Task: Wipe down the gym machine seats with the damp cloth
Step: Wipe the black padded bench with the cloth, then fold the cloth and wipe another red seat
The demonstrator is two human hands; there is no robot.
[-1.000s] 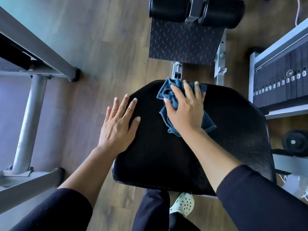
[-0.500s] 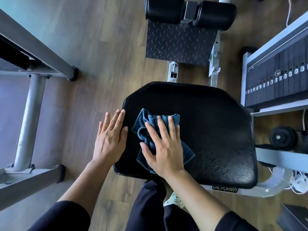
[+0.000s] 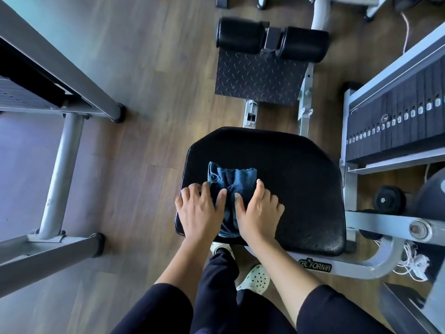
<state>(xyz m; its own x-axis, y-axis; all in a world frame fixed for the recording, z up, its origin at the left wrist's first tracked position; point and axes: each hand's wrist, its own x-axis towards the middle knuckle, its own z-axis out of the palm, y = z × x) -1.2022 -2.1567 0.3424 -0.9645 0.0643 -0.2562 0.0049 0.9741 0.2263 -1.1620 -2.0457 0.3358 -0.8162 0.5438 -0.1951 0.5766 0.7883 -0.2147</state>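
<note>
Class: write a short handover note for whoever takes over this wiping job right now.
Left hand: lies on the left edge of the cloth, thumb on it; grip unclear.
Right hand: lies on the cloth's right side; grip unclear.
Cloth: bunched on the near left part of the seat.
Done: cannot tell how much of the seat is wiped.
Left: wipe across the whole seat.

On seat (image 3: 289, 174) near-left: cloth (image 3: 232, 178); weight stack (image 3: 397, 131) right; footplate (image 3: 260, 78) beyond, maybe joined.

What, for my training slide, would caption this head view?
The left hand and right hand hold a bunched blue cloth on the near-left part of the black seat.
</note>
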